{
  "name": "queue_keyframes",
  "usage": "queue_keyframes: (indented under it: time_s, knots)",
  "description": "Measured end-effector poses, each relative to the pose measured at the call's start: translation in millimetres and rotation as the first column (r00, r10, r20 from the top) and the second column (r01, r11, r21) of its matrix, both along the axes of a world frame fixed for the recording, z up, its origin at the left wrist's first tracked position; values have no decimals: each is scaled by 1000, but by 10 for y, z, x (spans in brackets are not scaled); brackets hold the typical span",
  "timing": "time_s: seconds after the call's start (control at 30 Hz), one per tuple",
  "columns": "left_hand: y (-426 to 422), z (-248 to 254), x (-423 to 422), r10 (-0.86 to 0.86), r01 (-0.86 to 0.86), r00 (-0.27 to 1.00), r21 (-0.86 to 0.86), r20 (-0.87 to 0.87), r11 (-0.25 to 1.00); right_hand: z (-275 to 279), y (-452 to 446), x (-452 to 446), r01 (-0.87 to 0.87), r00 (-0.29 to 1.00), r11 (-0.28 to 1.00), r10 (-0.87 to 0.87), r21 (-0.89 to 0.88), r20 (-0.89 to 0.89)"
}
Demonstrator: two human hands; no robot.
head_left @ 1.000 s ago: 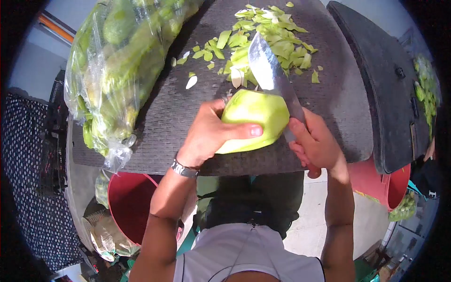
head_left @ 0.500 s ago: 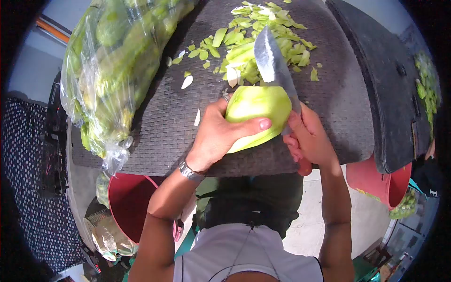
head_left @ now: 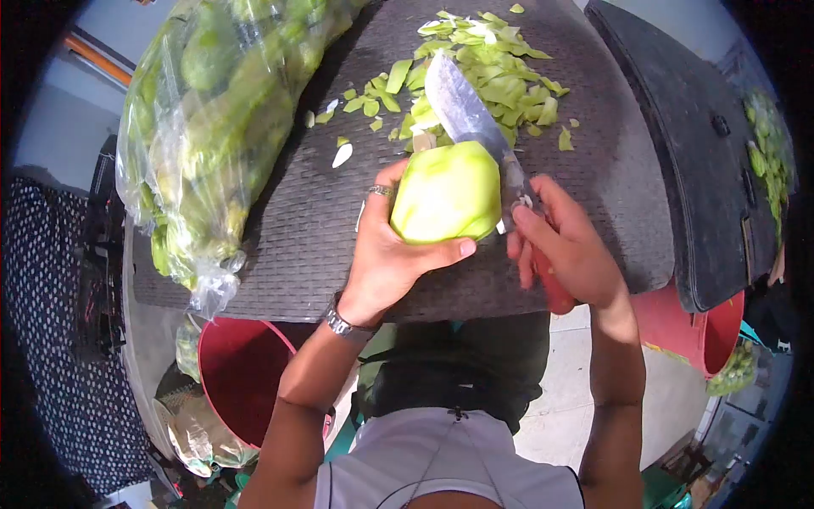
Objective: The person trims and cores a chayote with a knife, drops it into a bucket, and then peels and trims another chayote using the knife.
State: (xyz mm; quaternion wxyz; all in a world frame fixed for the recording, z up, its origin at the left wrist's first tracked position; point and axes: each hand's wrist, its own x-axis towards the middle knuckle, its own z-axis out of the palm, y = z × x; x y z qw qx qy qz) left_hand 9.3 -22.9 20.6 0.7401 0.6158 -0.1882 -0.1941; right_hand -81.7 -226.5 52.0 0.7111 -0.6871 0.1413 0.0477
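My left hand (head_left: 383,265) cups a large peeled green mango (head_left: 448,191) from its left side, thumb along its lower edge. The mango's surface is pale green with flat facets. In my right hand (head_left: 578,246) is a knife (head_left: 466,110) with a wide blade and a red handle, fingers loosely around the handle. The blade points up and away to the left, close against the mango's right side; I cannot tell whether it touches. Beyond the blade lies a heap of green peelings (head_left: 509,85) on the dark woven table (head_left: 305,229).
A clear plastic bag of green mangoes (head_left: 220,127) lies on the table's left side. Below are a red bucket (head_left: 246,382) at left and another red bucket (head_left: 687,331) at right. A dark chair (head_left: 678,153) stands against the table's right side.
The mango has turned in my left hand and moved slightly up. The knife's tip has swung left, while my right hand has moved right and its grip has loosened.
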Motion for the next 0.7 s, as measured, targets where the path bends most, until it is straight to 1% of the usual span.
queue_keyframes:
  time_s: [0.07, 0.13, 0.17, 0.23, 0.27, 0.33, 0.43, 0.47, 0.53, 0.57, 0.67, 0.7]
  knots:
    - [2, -9, -22, 15, -15, 1000, -12, -10, 1000, 124, -76, -57, -124, 983, 981, 102, -147, -151]
    - [-19, -7, -49, 12, -14, 999, -38, -42, 999, 91, -71, -67, -121, 989, 978, 104, -170, -103]
    - [-20, -14, -44, 32, -32, 999, 18, -6, 999, 67, -57, -69, -121, 991, 977, 108, -178, -79]
    - [-13, -18, -27, 66, -75, 995, 130, 70, 989, 60, 97, -73, -33, 996, 988, 21, -151, -81]
    - [-32, -17, -45, 95, -109, 989, 127, 110, 986, 61, 150, -72, 13, 997, 990, -24, -141, -78]
    - [-99, -13, -86, 154, -177, 969, 111, 192, 978, 23, 158, -62, 14, 1000, 988, -16, -151, -8]
    - [-110, 44, -112, 187, -209, 961, 97, 202, 973, -7, 190, -69, 13, 999, 986, -5, -164, 51]
    - [-90, 87, -79, 141, -166, 970, 117, 197, 979, -7, 182, -62, 13, 997, 984, 0, -175, 71]
    - [-11, 196, 15, 50, -79, 982, 159, 180, 984, 53, 147, -84, -20, 1000, 988, 23, -153, 17]
    - [-22, 236, 28, 42, -54, 989, 85, 141, 995, 83, 127, -89, -40, 999, 989, 39, -140, -9]
    - [44, 243, 134, -3, -33, 974, 157, 226, 987, 118, 57, -82, -79, 996, 979, 83, -190, 11]
    - [65, 260, 158, -10, -22, 977, 152, 212, 988, 142, 26, -92, -92, 996, 980, 92, -177, -8]
